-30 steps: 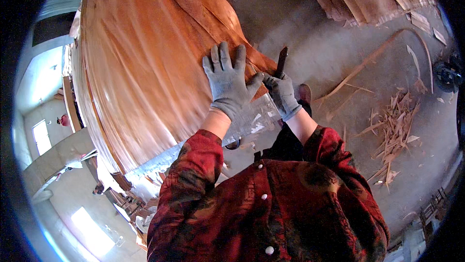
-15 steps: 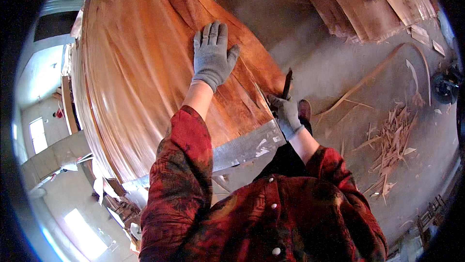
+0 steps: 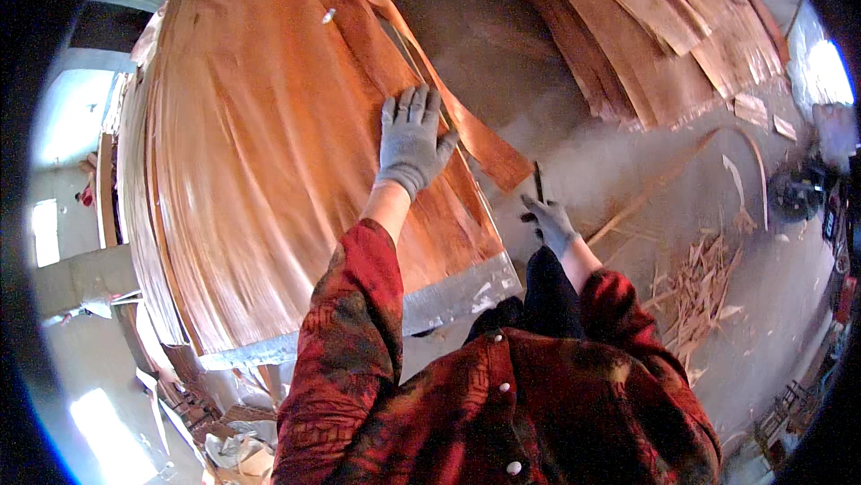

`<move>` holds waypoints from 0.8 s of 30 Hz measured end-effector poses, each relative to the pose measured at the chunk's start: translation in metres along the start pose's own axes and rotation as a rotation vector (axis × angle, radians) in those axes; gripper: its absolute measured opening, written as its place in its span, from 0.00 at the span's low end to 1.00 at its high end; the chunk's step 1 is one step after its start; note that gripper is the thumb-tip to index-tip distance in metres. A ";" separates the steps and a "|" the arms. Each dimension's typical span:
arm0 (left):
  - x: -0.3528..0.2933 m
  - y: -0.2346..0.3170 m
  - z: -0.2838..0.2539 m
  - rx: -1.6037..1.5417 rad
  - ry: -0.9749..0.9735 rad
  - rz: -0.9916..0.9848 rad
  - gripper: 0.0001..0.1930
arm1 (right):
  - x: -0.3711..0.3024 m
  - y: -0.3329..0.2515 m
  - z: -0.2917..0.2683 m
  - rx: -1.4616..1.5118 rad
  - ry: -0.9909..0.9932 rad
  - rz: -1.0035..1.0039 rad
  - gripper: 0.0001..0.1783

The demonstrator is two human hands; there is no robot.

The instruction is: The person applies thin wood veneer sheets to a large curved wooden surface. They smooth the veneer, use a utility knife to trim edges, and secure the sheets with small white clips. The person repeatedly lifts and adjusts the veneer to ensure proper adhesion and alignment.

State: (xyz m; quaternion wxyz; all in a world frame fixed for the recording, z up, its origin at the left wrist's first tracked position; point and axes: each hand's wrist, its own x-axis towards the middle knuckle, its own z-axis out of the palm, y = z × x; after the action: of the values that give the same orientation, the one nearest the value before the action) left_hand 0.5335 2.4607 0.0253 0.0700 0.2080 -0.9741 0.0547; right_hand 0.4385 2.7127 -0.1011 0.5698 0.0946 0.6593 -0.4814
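My left hand (image 3: 413,142), in a grey glove, lies flat with the fingers stretched on a large reddish-brown wood veneer sheet (image 3: 278,162), near its right edge. A narrow veneer strip (image 3: 491,155) hangs off that edge, its lower end loose over the floor; higher up, a gap parts it from the sheet. My right hand (image 3: 550,223), gloved too, is closed around a slim dark knife (image 3: 538,182) pointing up and away from me. The blade is just right of the strip's end; whether they touch I cannot tell.
Under the sheet's near edge runs a grey, paint-flecked board (image 3: 457,292). Another stack of veneer sheets (image 3: 619,27) stands at the far right. Wood scraps (image 3: 704,292) lie heaped on the floor (image 3: 619,216) to my right, with a dark round machine (image 3: 796,191) beyond.
The strip's lower end has come away from the sheet and swung right. My right hand has moved slightly right and nearer with the knife. My left hand still presses the sheet.
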 end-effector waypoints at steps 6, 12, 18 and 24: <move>0.022 -0.036 0.003 -0.411 0.307 -0.140 0.35 | 0.047 -0.024 -0.048 0.384 0.163 -0.388 0.11; 0.145 -0.146 0.002 0.124 0.341 -0.228 0.36 | 0.080 -0.188 0.033 0.054 -0.184 -0.611 0.14; 0.180 -0.146 0.050 0.240 0.020 -0.408 0.31 | 0.175 -0.293 0.141 -0.041 -0.479 -0.986 0.33; 0.179 -0.150 0.045 0.137 0.004 -0.358 0.27 | 0.193 -0.291 0.195 -0.120 -0.689 -0.732 0.33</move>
State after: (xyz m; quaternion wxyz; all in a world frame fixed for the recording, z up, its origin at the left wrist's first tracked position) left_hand 0.4281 2.2474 0.0211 0.0664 0.3821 -0.9154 0.1078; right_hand 0.3068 2.3347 -0.0883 0.5525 -0.3400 0.4496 -0.6141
